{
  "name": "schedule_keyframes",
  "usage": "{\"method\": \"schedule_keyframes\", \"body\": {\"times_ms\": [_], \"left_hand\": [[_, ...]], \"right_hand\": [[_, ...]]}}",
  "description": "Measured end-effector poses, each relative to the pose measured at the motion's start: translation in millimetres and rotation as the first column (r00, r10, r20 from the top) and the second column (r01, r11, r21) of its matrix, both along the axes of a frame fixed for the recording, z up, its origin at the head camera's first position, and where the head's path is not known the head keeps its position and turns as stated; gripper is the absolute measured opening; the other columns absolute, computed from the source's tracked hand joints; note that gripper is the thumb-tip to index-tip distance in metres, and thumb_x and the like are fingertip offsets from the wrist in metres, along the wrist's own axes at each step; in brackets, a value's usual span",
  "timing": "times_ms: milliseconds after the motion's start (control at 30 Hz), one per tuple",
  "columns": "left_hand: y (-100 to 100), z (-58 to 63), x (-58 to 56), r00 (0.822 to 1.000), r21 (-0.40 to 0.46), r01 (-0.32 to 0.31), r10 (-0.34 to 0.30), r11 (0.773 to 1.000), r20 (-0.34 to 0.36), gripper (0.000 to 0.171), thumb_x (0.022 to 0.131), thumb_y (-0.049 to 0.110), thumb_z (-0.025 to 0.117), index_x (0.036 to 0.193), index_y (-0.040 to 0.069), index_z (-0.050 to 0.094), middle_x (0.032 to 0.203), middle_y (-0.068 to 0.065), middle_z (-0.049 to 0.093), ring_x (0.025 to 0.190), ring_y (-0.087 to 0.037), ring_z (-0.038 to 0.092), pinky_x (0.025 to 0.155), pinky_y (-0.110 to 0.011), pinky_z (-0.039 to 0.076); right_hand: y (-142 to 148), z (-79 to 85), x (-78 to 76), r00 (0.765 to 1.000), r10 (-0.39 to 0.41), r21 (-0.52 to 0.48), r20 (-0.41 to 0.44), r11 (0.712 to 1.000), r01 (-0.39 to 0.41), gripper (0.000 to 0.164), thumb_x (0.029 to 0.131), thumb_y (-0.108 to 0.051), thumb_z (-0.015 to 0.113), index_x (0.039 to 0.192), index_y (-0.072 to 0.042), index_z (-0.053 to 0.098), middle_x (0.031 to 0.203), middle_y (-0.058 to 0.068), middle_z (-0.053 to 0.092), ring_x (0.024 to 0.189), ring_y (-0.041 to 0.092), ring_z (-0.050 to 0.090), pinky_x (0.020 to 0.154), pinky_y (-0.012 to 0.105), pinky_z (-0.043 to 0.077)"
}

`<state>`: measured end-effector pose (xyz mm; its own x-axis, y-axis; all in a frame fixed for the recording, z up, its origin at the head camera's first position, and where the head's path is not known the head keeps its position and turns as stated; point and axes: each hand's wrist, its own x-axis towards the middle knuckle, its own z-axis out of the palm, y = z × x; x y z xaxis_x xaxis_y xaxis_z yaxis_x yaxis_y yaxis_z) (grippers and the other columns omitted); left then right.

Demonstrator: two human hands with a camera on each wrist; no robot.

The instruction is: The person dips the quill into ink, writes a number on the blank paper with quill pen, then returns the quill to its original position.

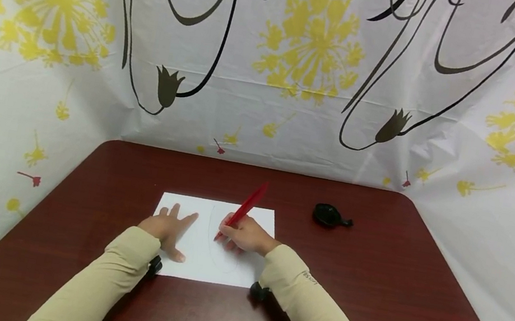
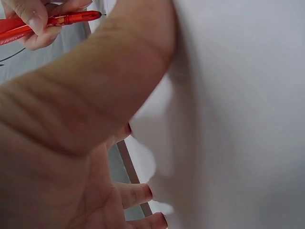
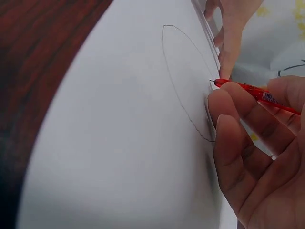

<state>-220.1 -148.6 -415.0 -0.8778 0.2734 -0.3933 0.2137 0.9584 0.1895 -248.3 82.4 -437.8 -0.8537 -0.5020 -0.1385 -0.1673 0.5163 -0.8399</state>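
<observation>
A sheet of white paper (image 1: 193,270) lies on the table. My left hand (image 1: 169,230) rests on its left part with the fingers spread. In my right hand (image 1: 249,234) I pinch a slim red pen (image 1: 249,203), tilted, its fine point down at the middle of the sheet. The right wrist view shows that pen (image 3: 255,91) with a small label on its barrel and its tip at the end of a thin drawn line. This grey curved line (image 3: 172,86) forms a long, rounded outline on the paper. In the head view it is very faint.
To the right beyond the paper, a glossy black object (image 1: 329,215) with a rounded body and a narrow end lies on the dark red-brown table (image 1: 368,292). Patterned white cloth (image 1: 245,113) hangs behind the table and along both sides. Small black devices (image 1: 259,291) sit under the wrists.
</observation>
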Motion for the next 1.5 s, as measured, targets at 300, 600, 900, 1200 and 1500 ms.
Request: {"method": "schedule_keyframes", "body": {"times_ms": [300, 600, 900, 1200, 1500], "left_hand": [[-1.2, 0.2, 2.0, 1.000, 0.020, 0.007, -0.007, 1.000, 0.005, 0.107, 0.071, 0.043, 0.085, 0.154, 0.013, 0.025, 0.153, -0.034, 0.013, 0.135, -0.056, 0.019, 0.095, -0.066, 0.037], [-0.1, 1.5, 0.9, 1.000, 0.014, 0.002, -0.002, 1.000, 0.008, 0.107, 0.071, 0.043, 0.085, 0.154, 0.014, 0.024, 0.154, -0.033, 0.012, 0.136, -0.054, 0.019, 0.096, -0.066, 0.036], [0.4, 1.0, 0.1, 1.000, 0.000, -0.012, 0.012, 1.000, 0.019, 0.108, 0.071, 0.044, 0.085, 0.154, 0.014, 0.024, 0.154, -0.033, 0.011, 0.136, -0.055, 0.018, 0.096, -0.068, 0.035], [0.1, 0.9, 0.9, 1.000, 0.009, -0.004, 0.004, 1.000, 0.009, 0.107, 0.071, 0.044, 0.085, 0.154, 0.015, 0.025, 0.154, -0.033, 0.013, 0.136, -0.054, 0.020, 0.095, -0.066, 0.037], [0.2, 0.2, 0.1, 1.000, -0.002, -0.010, 0.010, 1.000, 0.003, 0.108, 0.070, 0.046, 0.085, 0.154, 0.016, 0.025, 0.154, -0.032, 0.013, 0.136, -0.053, 0.021, 0.095, -0.065, 0.038]], "right_hand": [[1.8, -2.3, 1.8, 0.999, 0.027, -0.026, 0.039, 0.999, -0.026, 0.011, 0.097, -0.026, 0.060, 0.094, -0.016, 0.064, 0.084, -0.002, 0.071, 0.062, 0.019, 0.065, 0.049, 0.032, 0.051], [1.3, 0.3, 5.0, 0.998, 0.038, -0.025, 0.048, 0.999, -0.037, 0.010, 0.097, -0.025, 0.060, 0.095, -0.016, 0.064, 0.084, 0.000, 0.071, 0.063, 0.018, 0.066, 0.050, 0.032, 0.051], [2.3, 3.1, 8.6, 0.997, 0.049, -0.033, 0.053, 0.998, -0.048, 0.009, 0.096, -0.024, 0.061, 0.095, -0.015, 0.064, 0.085, 0.002, 0.071, 0.062, 0.020, 0.066, 0.049, 0.031, 0.050], [2.7, 5.5, 10.5, 0.996, 0.050, -0.036, 0.076, 0.998, -0.047, 0.009, 0.096, -0.022, 0.061, 0.097, -0.014, 0.063, 0.087, 0.002, 0.071, 0.064, 0.020, 0.066, 0.049, 0.030, 0.050], [3.3, 4.1, 12.0, 0.991, 0.081, -0.036, 0.102, 0.996, -0.078, 0.009, 0.096, -0.023, 0.061, 0.097, -0.015, 0.064, 0.088, 0.000, 0.072, 0.064, 0.018, 0.065, 0.050, 0.029, 0.049]]}}
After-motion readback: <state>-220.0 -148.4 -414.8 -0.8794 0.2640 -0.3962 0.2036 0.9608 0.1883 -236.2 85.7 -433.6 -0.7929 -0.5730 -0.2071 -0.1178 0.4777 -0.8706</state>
